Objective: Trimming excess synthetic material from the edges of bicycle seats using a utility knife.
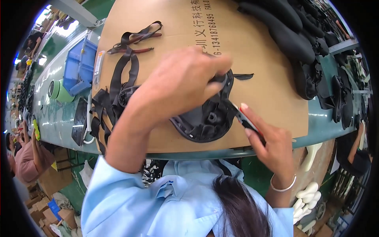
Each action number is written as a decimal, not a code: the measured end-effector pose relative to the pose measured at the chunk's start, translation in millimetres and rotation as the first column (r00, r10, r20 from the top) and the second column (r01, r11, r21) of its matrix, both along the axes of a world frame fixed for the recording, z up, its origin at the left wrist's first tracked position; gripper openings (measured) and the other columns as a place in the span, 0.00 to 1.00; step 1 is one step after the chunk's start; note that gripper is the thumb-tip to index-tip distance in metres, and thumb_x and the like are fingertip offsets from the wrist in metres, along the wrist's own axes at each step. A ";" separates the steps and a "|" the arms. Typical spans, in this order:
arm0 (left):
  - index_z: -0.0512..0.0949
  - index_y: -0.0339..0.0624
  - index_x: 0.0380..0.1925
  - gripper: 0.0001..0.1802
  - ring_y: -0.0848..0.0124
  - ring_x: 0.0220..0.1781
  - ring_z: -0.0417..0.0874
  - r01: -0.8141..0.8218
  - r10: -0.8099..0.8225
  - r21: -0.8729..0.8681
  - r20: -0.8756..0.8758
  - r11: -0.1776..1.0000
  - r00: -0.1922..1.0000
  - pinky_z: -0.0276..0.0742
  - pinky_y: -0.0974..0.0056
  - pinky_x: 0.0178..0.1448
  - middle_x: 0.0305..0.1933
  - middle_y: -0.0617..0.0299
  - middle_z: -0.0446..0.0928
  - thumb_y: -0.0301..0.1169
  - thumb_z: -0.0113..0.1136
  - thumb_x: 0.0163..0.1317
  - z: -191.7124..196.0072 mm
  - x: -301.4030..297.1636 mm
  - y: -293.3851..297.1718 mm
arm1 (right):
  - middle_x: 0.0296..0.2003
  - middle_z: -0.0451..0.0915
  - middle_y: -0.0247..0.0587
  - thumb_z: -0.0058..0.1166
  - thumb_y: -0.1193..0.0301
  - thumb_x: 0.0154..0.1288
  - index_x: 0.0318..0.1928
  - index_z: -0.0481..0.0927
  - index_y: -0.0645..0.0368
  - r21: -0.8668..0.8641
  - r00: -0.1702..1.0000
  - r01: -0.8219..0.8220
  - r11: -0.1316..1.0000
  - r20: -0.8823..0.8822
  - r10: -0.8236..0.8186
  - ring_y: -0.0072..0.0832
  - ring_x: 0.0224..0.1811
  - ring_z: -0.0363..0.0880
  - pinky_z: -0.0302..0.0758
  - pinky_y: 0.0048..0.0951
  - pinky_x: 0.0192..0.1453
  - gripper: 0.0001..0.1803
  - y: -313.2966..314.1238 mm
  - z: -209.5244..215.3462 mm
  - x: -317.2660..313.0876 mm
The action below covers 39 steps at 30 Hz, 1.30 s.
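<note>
A black fabric-covered padded piece (pixel 211 124), with gathered cloth and a curved rim, lies on the brown cardboard near the table's front edge. My left hand (pixel 183 77) is closed over its upper part, pinching black fabric (pixel 220 78) between thumb and fingers; the hand hides some of the piece. My right hand (pixel 272 142) grips a utility knife (pixel 249 122) with a red and black handle. The knife's tip is at the piece's right edge. A small black scrap (pixel 243 76) lies just right of my left fingertips.
Cardboard (pixel 268 106) covers the table. Black straps (pixel 126 67) and dark reddish-brown-handled tools (pixel 142 37) lie at the left, near a blue bin (pixel 81 63) and a green round container (pixel 59 91). Several black padded pieces (pixel 290 39) are heaped at the far right.
</note>
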<state>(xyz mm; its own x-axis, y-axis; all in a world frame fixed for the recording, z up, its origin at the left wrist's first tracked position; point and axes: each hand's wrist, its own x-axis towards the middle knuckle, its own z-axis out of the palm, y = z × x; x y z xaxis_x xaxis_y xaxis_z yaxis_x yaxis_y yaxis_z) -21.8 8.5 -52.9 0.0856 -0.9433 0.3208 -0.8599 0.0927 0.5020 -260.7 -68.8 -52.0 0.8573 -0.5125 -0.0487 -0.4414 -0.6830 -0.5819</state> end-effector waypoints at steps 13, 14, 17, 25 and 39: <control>0.75 0.43 0.14 0.06 0.66 0.31 0.68 -0.181 0.213 -0.641 -0.028 0.746 0.977 0.64 0.62 0.37 0.20 0.66 0.70 0.26 0.63 0.43 -52.1 10.5 -26.9 | 0.26 0.78 0.43 0.49 0.69 0.68 0.69 0.63 0.56 0.494 0.951 0.287 0.820 -0.049 -0.304 0.25 0.17 0.74 0.73 0.29 0.26 0.28 45.5 -18.0 -19.1; 0.77 0.43 0.15 0.05 0.66 0.33 0.69 -0.273 0.292 -0.643 -0.081 0.715 0.953 0.64 0.61 0.37 0.22 0.66 0.71 0.27 0.63 0.43 -53.8 11.3 -27.1 | 0.28 0.79 0.45 0.48 0.70 0.68 0.69 0.62 0.56 0.547 0.928 0.349 0.760 -0.089 -0.362 0.27 0.18 0.76 0.74 0.30 0.27 0.29 58.7 -9.7 -16.4; 0.78 0.39 0.18 0.05 0.65 0.38 0.69 -0.428 0.389 -0.560 -0.195 0.710 0.900 0.63 0.59 0.43 0.29 0.64 0.74 0.28 0.62 0.47 -56.6 11.5 -22.3 | 0.39 0.82 0.53 0.48 0.71 0.68 0.69 0.61 0.56 0.590 0.890 0.415 0.693 -0.104 -0.444 0.39 0.27 0.83 0.77 0.33 0.31 0.29 77.4 -10.6 -14.4; 0.77 0.32 0.28 0.15 0.64 0.39 0.74 -0.410 0.498 0.303 -0.334 0.861 0.800 0.68 0.64 0.46 0.43 0.56 0.78 0.35 0.54 0.64 -21.4 5.1 50.1 | 0.33 0.84 0.44 0.58 0.71 0.58 0.61 0.75 0.42 0.060 0.993 -0.094 0.994 -0.070 0.098 0.39 0.21 0.77 0.74 0.30 0.31 0.28 -46.7 4.4 -8.3; 0.61 0.42 0.22 0.13 0.72 0.21 0.65 0.012 0.051 0.050 -0.967 0.999 -0.249 0.74 0.60 0.33 0.21 0.62 0.63 0.31 0.40 0.68 -32.1 31.2 -13.7 | 0.27 0.78 0.53 0.56 0.73 0.58 0.65 0.69 0.42 0.102 0.950 -0.192 0.976 -0.231 0.211 0.45 0.19 0.73 0.69 0.40 0.27 0.32 -50.5 11.1 47.8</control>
